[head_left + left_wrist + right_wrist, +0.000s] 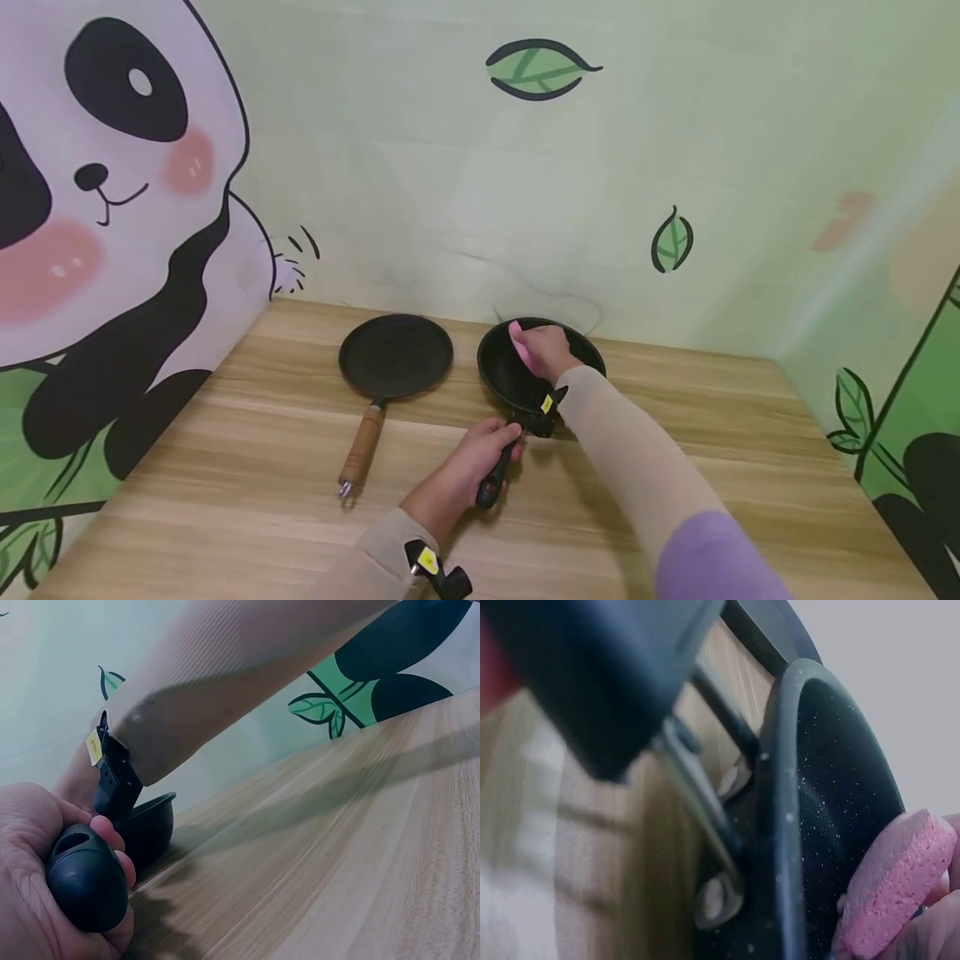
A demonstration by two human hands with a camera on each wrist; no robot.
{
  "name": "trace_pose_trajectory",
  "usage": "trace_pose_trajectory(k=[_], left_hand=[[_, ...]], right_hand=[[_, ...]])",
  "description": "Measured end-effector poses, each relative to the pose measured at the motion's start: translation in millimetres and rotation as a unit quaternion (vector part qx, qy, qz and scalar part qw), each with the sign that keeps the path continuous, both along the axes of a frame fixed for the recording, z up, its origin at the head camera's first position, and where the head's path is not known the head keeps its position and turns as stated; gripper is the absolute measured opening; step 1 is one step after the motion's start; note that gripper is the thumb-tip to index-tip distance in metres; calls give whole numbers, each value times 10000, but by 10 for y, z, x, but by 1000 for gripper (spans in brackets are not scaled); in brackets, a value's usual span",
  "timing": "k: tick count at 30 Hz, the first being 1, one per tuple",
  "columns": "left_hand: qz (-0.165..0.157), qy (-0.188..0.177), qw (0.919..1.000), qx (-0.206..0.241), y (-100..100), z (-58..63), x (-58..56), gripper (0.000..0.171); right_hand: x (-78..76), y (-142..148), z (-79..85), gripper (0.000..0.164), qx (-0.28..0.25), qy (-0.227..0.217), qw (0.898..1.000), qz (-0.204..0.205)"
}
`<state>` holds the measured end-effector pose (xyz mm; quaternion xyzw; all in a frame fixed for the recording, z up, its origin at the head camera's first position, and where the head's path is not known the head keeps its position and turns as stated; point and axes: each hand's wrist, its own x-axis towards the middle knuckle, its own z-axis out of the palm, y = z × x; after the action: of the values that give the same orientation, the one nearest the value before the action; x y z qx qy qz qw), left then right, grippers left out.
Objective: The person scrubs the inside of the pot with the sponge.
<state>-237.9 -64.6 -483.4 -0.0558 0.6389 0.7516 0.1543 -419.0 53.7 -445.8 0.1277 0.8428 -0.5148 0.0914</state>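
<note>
A deep black frying pan (501, 367) stands near the wall, its handle toward me. My left hand (483, 454) grips that black handle (492, 482), fingers wrapped around it; the handle's rounded end (88, 881) fills the palm in the left wrist view. Inside the pan, my right hand (546, 348) holds a pink sponge (896, 881) against the inner wall. Small pale specks dot the dark inside of the pan in the right wrist view. My right forearm crosses over the pan's near right rim, hiding part of it.
To the left lies a flat black pan (396, 354) with a wooden handle (362, 446). Both pans are on a wood-grain table (255, 467). Behind rises a pale green wall (405, 192) painted with leaves and a panda. Each wrist carries a small black camera.
</note>
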Motion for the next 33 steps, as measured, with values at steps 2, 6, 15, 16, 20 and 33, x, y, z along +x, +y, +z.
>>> trace_pose_trajectory(k=[2,6,15,16,20,33], left_hand=[[-2,16,10000,-13,-1,4,-4,20],[-61,59,10000,-15,0,9,-11,20],[-108,-17,9998,-150,-20,3,-37,21],[-103,1,9998,-178,-18,1,-38,21],[-2,44,9998,-200,-8,2,-36,21],[216,27,9992,-322,17,22,-18,23]], right_hand=[[6,-31,13,43,-172,-61,9996,225],[58,-83,48,41,-377,-182,9942,995],[257,136,204,44,552,-641,9455,3145],[281,172,230,42,622,-721,9389,3309],[329,300,324,37,1067,-852,9147,3803],[387,498,572,22,3483,-795,8240,4397]])
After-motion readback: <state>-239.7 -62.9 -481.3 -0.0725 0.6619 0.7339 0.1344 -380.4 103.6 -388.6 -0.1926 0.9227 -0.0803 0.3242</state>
